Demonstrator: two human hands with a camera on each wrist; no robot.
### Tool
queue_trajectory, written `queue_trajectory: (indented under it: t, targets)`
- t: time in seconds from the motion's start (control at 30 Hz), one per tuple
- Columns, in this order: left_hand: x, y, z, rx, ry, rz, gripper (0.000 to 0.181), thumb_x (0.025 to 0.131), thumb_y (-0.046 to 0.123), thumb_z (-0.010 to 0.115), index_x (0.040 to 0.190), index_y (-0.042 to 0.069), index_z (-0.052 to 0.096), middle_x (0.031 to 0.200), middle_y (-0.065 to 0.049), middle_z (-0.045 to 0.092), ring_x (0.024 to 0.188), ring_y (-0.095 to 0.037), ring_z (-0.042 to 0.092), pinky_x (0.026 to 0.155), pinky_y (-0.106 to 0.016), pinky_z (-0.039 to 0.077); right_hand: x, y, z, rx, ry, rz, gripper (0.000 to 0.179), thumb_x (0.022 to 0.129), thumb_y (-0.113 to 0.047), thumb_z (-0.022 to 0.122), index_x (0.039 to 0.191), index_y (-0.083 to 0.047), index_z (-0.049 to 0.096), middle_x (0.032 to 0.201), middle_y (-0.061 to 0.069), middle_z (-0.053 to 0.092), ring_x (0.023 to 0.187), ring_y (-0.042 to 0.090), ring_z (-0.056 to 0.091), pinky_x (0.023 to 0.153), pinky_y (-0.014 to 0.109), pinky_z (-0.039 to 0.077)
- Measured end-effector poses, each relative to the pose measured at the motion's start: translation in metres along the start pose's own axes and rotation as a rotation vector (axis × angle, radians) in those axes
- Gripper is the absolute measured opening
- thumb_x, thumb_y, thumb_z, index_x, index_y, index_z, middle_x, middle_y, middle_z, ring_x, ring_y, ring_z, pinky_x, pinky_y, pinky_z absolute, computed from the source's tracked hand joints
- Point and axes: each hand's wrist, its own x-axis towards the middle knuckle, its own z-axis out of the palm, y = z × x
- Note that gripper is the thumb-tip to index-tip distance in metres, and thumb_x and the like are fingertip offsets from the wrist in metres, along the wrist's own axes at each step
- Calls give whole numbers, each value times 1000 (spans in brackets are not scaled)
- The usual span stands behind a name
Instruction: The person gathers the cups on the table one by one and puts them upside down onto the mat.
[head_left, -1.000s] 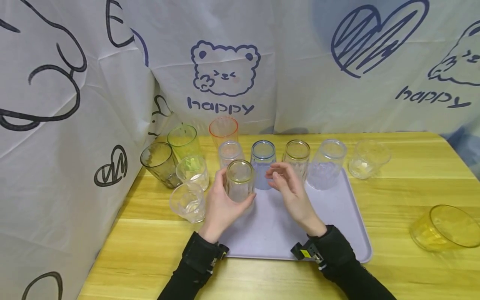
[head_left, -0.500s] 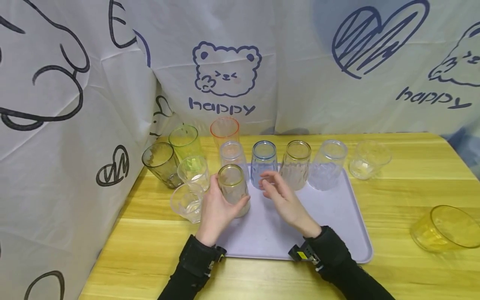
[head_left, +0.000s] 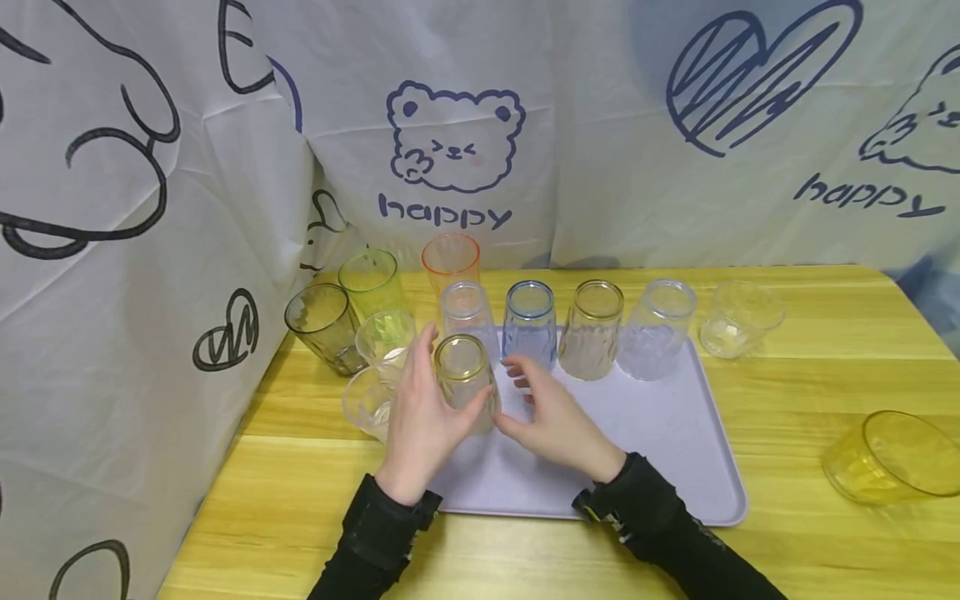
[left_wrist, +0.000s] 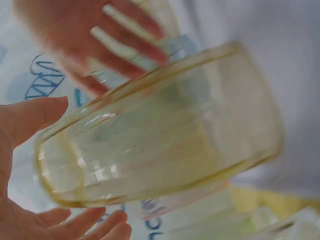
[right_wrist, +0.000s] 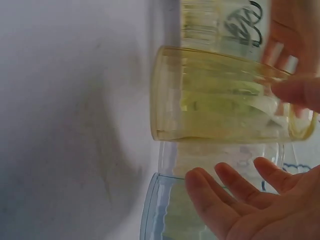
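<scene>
An upside-down drinking glass with a yellowish rim (head_left: 462,379) stands at the front left of the lilac tray (head_left: 637,467). My left hand (head_left: 420,437) is around its left side, thumb and fingers spread; in the left wrist view they lie apart from the glass (left_wrist: 160,135). From the right, my right hand (head_left: 558,425) comes close to the same glass with loosely bent fingers, holding nothing. Behind it, a row of upturned glasses lines the tray's back: a clear one (head_left: 467,312), a blue one (head_left: 529,321), a brownish-rimmed one (head_left: 592,342) and a pale one (head_left: 656,333).
Left of the tray stand a dark glass (head_left: 322,329), a green glass (head_left: 371,287) and clear glasses (head_left: 367,404). An orange-rimmed glass (head_left: 450,262) is at the back. Right of the tray are a clear glass (head_left: 735,325) and a yellow glass (head_left: 862,467) on the wooden table (head_left: 810,375).
The yellowish-rimmed glass was moved left and down onto the tray in my left hand, whose fingers have since spread off it. My right hand has moved left and down towards that glass.
</scene>
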Motion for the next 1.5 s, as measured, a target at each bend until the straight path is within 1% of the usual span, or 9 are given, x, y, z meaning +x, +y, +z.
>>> queue_trajectory:
  t: [0.13,0.27,0.4,0.57,0.8,0.9,1.07,1.2,1.5]
  targets:
    - [8,5,-10,38,24,53,91,74,28,89,147,0,41,136,-23,60,121,-38,62,98,-51,55,4,-2,7,-148,13,-47,76,80,-21,82,144,-1,44,131,20,61,120,33,62,98,46,56]
    - [13,5,-15,49,-15,46,90,73,30,90,146,3,44,128,-19,65,113,-36,66,92,-50,57,9,-3,12,-218,19,-62,79,78,-24,85,143,-3,45,128,17,63,117,32,63,97,46,56]
    - [16,4,-17,36,-55,25,92,72,32,91,147,5,45,119,-17,69,104,-33,69,84,-47,58,13,-4,17,-243,28,-45,82,75,-24,87,143,-3,46,128,16,64,117,32,64,98,48,56]
    - [17,2,-17,24,-78,1,92,71,33,91,146,6,45,114,-15,69,98,-32,69,78,-45,58,18,-3,22,-251,40,-51,84,72,-22,90,142,-3,47,129,15,65,118,32,64,98,48,56]
    - [20,1,-21,62,-99,-21,90,71,37,91,145,8,48,110,-12,68,89,-27,66,69,-37,53,25,-2,24,-234,-2,-67,85,73,-21,89,145,-7,46,133,13,63,122,30,62,103,47,54]
    - [21,2,-23,79,-109,-22,90,71,38,91,144,6,49,108,-12,68,85,-25,64,67,-35,51,26,-1,25,-236,-8,-61,86,73,-23,89,146,-9,46,133,11,63,120,29,63,100,45,55]
    - [23,4,-22,82,-133,-42,91,71,40,91,144,6,49,112,-14,68,93,-29,67,73,-42,56,28,-1,29,-233,5,-41,85,72,-31,90,143,-11,48,131,9,64,120,27,63,97,46,56]
    - [24,5,-21,85,-133,-47,91,71,41,91,144,6,49,117,-15,68,102,-33,69,81,-48,58,30,-2,29,-239,-4,-30,85,73,-34,90,143,-11,48,134,10,63,125,28,61,102,48,54]
    - [24,6,-19,80,-141,-35,88,73,41,89,144,5,49,129,-20,66,113,-37,67,88,-51,58,33,-2,25,-234,-38,-21,84,74,-32,90,144,-14,47,137,8,63,128,28,59,104,50,53]
